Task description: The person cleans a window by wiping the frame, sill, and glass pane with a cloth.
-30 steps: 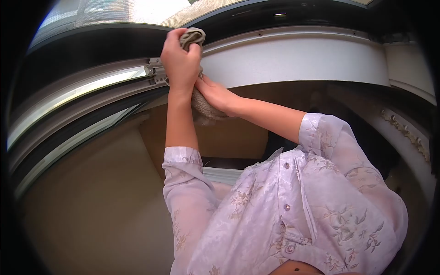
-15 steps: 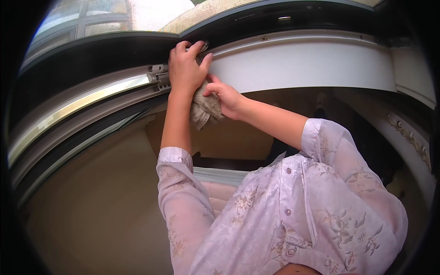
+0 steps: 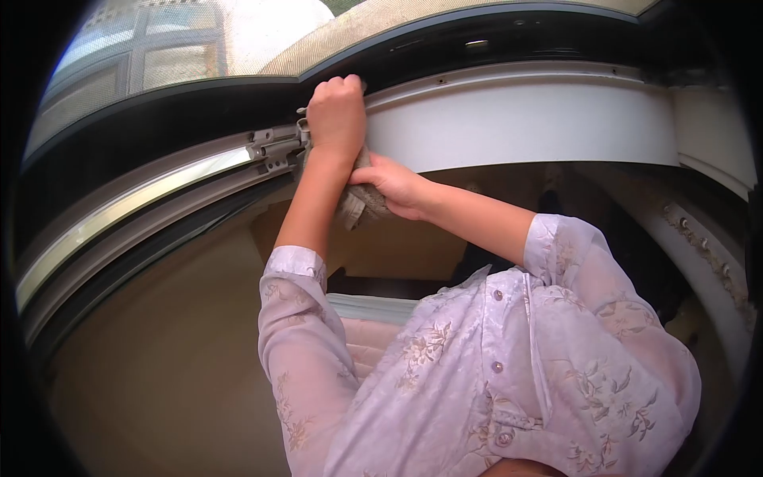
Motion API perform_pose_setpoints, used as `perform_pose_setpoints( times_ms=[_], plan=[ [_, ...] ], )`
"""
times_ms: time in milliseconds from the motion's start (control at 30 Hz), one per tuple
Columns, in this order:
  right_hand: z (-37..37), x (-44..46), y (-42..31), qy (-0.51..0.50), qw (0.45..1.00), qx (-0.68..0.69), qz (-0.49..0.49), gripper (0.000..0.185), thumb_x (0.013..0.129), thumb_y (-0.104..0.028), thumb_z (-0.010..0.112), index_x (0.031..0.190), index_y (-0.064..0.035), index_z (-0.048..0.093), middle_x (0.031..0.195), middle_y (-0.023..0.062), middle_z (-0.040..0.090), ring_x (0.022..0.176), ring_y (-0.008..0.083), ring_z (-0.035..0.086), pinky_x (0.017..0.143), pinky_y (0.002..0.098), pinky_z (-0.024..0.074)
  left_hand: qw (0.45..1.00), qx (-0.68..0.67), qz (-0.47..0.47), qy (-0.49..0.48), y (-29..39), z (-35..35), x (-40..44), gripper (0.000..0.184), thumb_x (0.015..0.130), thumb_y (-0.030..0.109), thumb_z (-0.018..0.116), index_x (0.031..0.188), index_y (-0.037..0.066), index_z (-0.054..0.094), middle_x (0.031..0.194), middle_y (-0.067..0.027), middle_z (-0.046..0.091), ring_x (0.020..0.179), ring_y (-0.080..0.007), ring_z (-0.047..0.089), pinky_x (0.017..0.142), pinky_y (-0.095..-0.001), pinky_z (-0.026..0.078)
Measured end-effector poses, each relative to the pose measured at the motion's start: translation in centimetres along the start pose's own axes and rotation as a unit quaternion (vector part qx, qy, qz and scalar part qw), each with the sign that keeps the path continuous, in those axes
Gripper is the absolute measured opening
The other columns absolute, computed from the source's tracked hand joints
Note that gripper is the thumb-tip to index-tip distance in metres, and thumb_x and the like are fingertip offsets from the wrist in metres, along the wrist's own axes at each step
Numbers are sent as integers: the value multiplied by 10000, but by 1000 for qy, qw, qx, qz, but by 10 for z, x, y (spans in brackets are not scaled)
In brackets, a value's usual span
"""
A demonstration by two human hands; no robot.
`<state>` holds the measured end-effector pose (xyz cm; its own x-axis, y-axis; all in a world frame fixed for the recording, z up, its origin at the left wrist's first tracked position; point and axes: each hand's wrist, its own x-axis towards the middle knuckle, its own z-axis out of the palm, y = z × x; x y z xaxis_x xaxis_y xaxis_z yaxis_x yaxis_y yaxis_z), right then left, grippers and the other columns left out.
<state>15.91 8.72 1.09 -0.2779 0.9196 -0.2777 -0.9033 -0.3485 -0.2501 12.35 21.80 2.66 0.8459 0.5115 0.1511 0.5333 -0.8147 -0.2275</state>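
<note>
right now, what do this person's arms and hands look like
The left sleeve and right sleeve are pale lilac, sheer, with beige floral sprigs and shinier cuffs. The forearms are bare. The left hand and right hand wear no gloves; no watch shows.

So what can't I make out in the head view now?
All in the head view:
- Upper part of the cloth: mostly covered by the left hand and wrist.
- Left fingertips: curled out of sight behind the knuckles.
- Shirt: cut off by the bottom edge.
</note>
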Motion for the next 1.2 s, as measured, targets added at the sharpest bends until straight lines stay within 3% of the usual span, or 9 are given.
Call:
perform_pose_setpoints(
  times_ms=[167, 267, 400, 567, 733, 867, 1067, 1133, 1200],
  plan=[
    [-22, -56, -19, 86, 987, 27, -131, 403, 890, -67, 495, 1271, -20, 371, 1188, 122, 526, 1077, 210, 549, 930, 346, 447, 986, -64, 86, 125, 96, -8, 49, 39, 660, 91, 577, 654, 103, 541, 656, -61, 566, 645, -217, 580, 559, -301, 485],
    [-18, -44, -16, 78, 988, 15, -136, 416, 895, -67, 493, 1283, -17, 352, 1188, 127, 527, 1078, 205, 548, 927, 342, 447, 982, -55, 128, 128, 78, -4, 43, 41, 655, 96, 583, 650, 110, 545, 660, -58, 563, 640, -214, 579, 543, -313, 484],
    [-9, 6, 10, -56, 998, -1, -6, 371, 892, -80, 507, 1244, -12, 407, 1168, 98, 545, 1050, 179, 547, 901, 321, 450, 996, 83, 29, -35, -10, -7, -3, 56, 737, 111, 581, 684, 96, 592, 683, -70, 586, 672, -234, 604, 579, -331, 508],
    [-9, 11, 15, -49, 998, -13, -46, 341, 864, -78, 529, 1184, 10, 452, 1087, 92, 571, 970, 166, 553, 862, 313, 449, 992, 85, -48, -79, -17, -2, -2, 146, 804, 162, 579, 705, 64, 623, 710, -97, 624, 699, -263, 629, 623, -370, 521],
    [-32, -69, -17, 136, 967, -32, -215, 434, 906, -57, 496, 1312, -22, 347, 1254, 100, 482, 1161, 201, 484, 988, 340, 393, 985, -85, 104, 112, 125, -15, 66, 41, 691, 114, 570, 655, 102, 586, 674, -61, 597, 667, -219, 598, 586, -317, 492],
    [-26, -69, -13, 91, 980, -30, -173, 408, 918, -82, 497, 1294, -15, 356, 1211, 101, 514, 1091, 190, 534, 932, 328, 440, 989, -61, 122, 60, 96, -19, 50, 89, 707, 44, 537, 766, 83, 590, 721, -58, 597, 690, -243, 593, 633, -338, 496],
    [-18, -21, 3, -36, 999, -32, -18, 392, 906, -60, 488, 1281, -2, 391, 1193, 89, 534, 1058, 157, 529, 938, 300, 418, 995, 59, -36, -73, 19, -11, 10, 105, 758, 91, 548, 755, 76, 652, 750, -96, 641, 744, -268, 631, 641, -381, 519],
    [-21, -49, -8, 23, 994, -41, -94, 390, 904, -55, 486, 1279, -3, 394, 1209, 93, 520, 1077, 168, 520, 948, 307, 415, 993, 57, -43, -95, 49, -15, 29, 119, 750, 83, 550, 698, 74, 656, 720, -99, 640, 744, -261, 633, 640, -381, 523],
    [-32, -73, -7, 107, 972, -56, -204, 398, 902, -56, 489, 1283, -6, 387, 1243, 103, 492, 1117, 190, 504, 967, 325, 409, 994, -32, 74, 70, 113, -12, 58, 84, 698, 104, 570, 633, 98, 623, 688, -78, 631, 694, -224, 617, 598, -338, 512]
  ],
)
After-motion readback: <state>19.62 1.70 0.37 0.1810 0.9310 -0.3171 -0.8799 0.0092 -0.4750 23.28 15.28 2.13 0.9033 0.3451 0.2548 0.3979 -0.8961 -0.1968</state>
